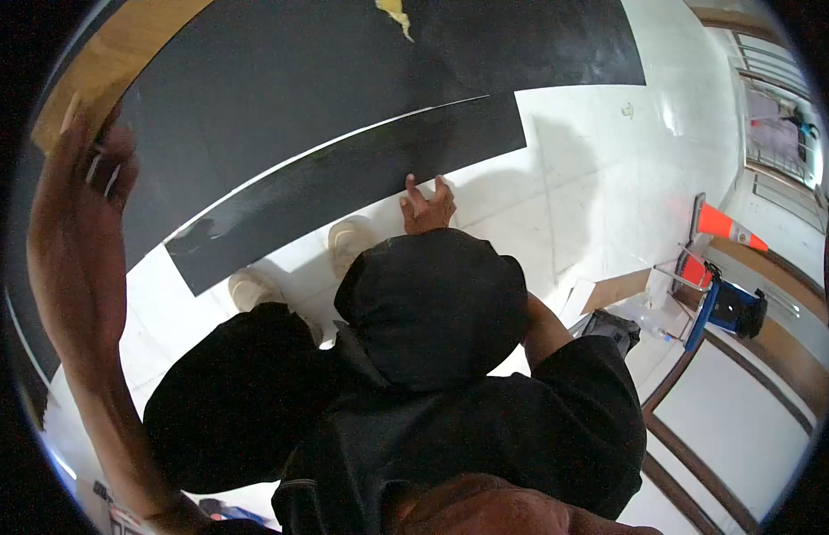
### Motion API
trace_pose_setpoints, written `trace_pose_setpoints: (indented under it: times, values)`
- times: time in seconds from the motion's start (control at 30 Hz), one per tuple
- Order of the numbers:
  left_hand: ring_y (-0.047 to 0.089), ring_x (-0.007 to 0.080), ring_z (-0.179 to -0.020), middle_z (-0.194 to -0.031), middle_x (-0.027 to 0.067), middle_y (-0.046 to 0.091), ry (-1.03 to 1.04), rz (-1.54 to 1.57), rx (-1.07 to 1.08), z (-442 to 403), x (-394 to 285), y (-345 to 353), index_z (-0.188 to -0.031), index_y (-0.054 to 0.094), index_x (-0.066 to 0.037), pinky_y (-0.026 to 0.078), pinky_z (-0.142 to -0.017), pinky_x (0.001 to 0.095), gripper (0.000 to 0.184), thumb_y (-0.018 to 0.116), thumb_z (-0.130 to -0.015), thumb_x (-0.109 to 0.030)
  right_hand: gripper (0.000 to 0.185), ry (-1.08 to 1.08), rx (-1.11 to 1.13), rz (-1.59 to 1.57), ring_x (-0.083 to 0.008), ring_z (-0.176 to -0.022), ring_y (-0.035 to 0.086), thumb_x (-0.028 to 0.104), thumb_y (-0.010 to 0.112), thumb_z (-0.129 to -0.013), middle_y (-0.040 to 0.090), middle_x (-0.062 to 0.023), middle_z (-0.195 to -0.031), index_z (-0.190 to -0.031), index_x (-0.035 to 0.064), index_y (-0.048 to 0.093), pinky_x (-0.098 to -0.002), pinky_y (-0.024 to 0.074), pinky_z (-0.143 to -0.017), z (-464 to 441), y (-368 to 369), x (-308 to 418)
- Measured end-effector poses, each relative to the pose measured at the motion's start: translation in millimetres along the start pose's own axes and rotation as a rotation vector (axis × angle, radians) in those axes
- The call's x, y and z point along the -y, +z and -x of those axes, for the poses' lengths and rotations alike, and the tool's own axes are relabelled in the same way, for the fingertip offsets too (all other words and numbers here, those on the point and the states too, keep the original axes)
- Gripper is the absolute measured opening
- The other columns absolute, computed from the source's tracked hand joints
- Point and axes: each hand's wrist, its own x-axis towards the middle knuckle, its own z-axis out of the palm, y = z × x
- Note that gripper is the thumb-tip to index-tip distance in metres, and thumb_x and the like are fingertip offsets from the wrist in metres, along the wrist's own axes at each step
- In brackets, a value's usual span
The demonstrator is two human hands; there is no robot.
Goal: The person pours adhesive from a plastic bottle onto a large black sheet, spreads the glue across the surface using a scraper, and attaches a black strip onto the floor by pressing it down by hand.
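A long black strip (361,169) lies on the white tiled floor, along a larger black sheet (280,80). A narrow white gap shows between them over most of their length. My right hand (428,205) is at the near edge of the strip, fingers spread and fingertips at the edge, with nothing held. On the left, my left hand (84,178) is raised with its fingers stretched out. Its fingertips overlap the edge of a brown wooden piece (120,67); whether they touch it I cannot tell.
My shoes (347,241) stand close to the strip. A torn yellowish scrap (395,13) lies on the black sheet. To the right are an orange cone (728,225), a blue-and-black item (731,308), a cardboard piece (618,290), a black bag (612,330) and clear plastic (646,316).
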Motion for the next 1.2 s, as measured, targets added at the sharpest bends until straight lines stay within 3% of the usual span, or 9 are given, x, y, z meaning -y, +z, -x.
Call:
trace_pose_setpoints:
  times: [0.23, 0.33, 0.47, 0.63, 0.73, 0.8, 0.83, 0.9, 1.2]
  values:
    - [0.054, 0.0277, -0.126, -0.143, 0.0194, 0.05, -0.005, 0.051, -0.03, -14, -5, 19, -0.142, 0.043, 0.005, 0.041, -0.112, 0.0384, 0.043, 0.043, -0.103, -0.011, 0.062, -0.323, 0.126, 0.102, -0.0419, -0.111, 0.06, 0.037, 0.071, -0.078, 0.06, -0.0264, -0.128, -0.128, 0.0009, 0.063, -0.0512, 0.0473, -0.1, 20, 48, -41]
    - [0.053, 0.018, -0.095, -0.105, 0.0112, 0.055, -0.042, 0.176, -0.038, -17, -33, 41, -0.12, 0.051, 0.004, 0.042, -0.092, 0.0328, 0.031, 0.05, -0.102, -0.021, 0.062, -0.142, -0.531, -0.273, -0.0432, -0.116, 0.058, 0.036, 0.065, -0.091, 0.06, -0.0258, -0.128, -0.136, -0.0054, 0.051, -0.0515, 0.0432, -0.104, -3, 44, -76]
    - [0.053, 0.0139, -0.086, -0.093, 0.0083, 0.057, -0.107, 0.195, -0.185, -14, -44, 37, -0.112, 0.054, 0.003, 0.043, -0.086, 0.03, 0.029, 0.05, -0.104, -0.025, 0.089, 0.701, -0.06, 0.071, -0.0456, -0.131, 0.043, 0.065, 0.055, -0.089, 0.047, -0.0275, -0.142, -0.148, -0.0002, 0.039, -0.0549, 0.0335, -0.11, -41, 12, -158]
    - [0.054, 0.0143, -0.085, -0.092, 0.0077, 0.058, -0.066, 0.304, -0.113, -30, -34, 11, -0.108, 0.056, 0.0, 0.044, -0.086, 0.0305, 0.028, 0.052, -0.103, -0.027, 0.085, 0.495, -0.123, -0.06, -0.0496, -0.121, 0.047, 0.059, 0.059, -0.09, 0.053, -0.0382, -0.125, -0.133, -0.0137, 0.051, -0.0535, 0.0363, -0.106, -77, -15, -202]
    - [0.055, 0.0143, -0.083, -0.09, 0.0069, 0.059, -0.021, 0.291, -0.141, -24, -39, 17, -0.107, 0.057, -0.001, 0.044, -0.085, 0.0304, 0.028, 0.054, -0.102, -0.028, 0.067, 0.658, -0.132, -0.154, -0.0427, -0.11, 0.053, 0.055, 0.064, -0.089, 0.06, -0.0284, -0.113, -0.115, -0.0058, 0.062, -0.0517, 0.0428, -0.096, -85, -17, -201]
    - [0.054, 0.0215, -0.104, -0.115, 0.0126, 0.055, 0.014, 0.286, -0.084, -28, -18, -11, -0.124, 0.051, 0.001, 0.043, -0.098, 0.0341, 0.031, 0.049, -0.102, -0.021, 0.053, 0.801, -0.203, -0.295, -0.0389, -0.107, 0.054, 0.05, 0.066, -0.089, 0.06, -0.0244, -0.113, -0.113, 0.0023, 0.064, -0.0496, 0.0459, -0.091, -86, 5, -225]
    - [0.053, 0.0288, -0.127, -0.141, 0.0188, 0.051, 0.016, 0.281, 0.009, -37, 7, -42, -0.142, 0.043, 0.005, 0.041, -0.111, 0.0384, 0.043, 0.044, -0.103, -0.013, 0.05, 0.331, 0.076, 0.179, -0.0389, -0.108, 0.055, 0.046, 0.068, -0.088, 0.062, -0.0228, -0.113, -0.113, 0.003, 0.064, -0.0496, 0.0459, -0.092, -74, 33, -291]
    - [0.051, 0.0236, -0.127, -0.135, 0.0141, 0.056, 0.046, 0.185, 0.09, -38, 9, -42, -0.14, 0.052, -0.006, 0.035, -0.113, 0.0405, 0.05, 0.053, -0.101, -0.038, 0.05, 0.804, -0.132, -0.101, -0.0364, -0.112, 0.059, 0.039, 0.073, -0.083, 0.066, -0.02, -0.117, -0.113, -0.0006, 0.068, -0.046, 0.046, -0.098, -89, -19, -209]
    - [0.049, 0.0243, -0.131, -0.137, 0.012, 0.056, 0.09, 0.048, 0.196, -86, 38, -26, -0.143, 0.051, -0.01, 0.034, -0.114, 0.0403, 0.049, 0.05, -0.102, -0.038, 0.056, 0.784, -0.189, -0.134, -0.037, -0.095, 0.059, 0.04, 0.081, -0.08, 0.062, -0.0233, -0.099, -0.11, -0.0031, 0.06, -0.0482, 0.0482, -0.085, -91, -17, -188]
